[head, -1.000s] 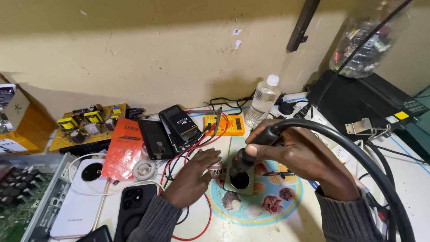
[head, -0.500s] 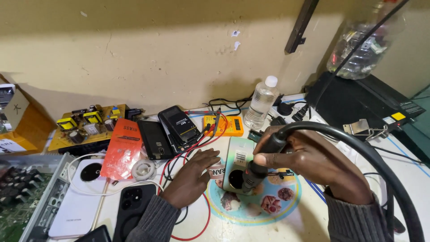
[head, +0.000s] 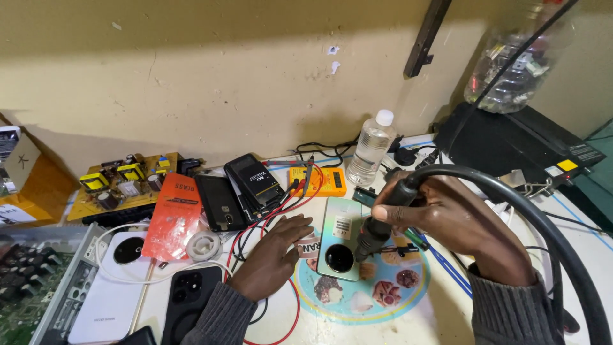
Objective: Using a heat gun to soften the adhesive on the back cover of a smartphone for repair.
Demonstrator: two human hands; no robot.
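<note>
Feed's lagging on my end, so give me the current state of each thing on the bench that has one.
Left hand: flat on the bench, fingertips against the phone.
Right hand: gripping the black hose tool.
Black hose tool: nozzle down by the phone's lower edge.
Phone: lying back up, round camera showing.
Clear bottle: upright, capped.
Yellow multimeter: lying flat, leads attached.

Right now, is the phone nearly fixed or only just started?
Looks like early or mid-job. Done: the phone lies face down on the round mat, back cover still on. In hand: the right hand aims a hot-air nozzle beside its camera ring, while the left hand steadies its edge. Left: nothing is opened yet.
</note>
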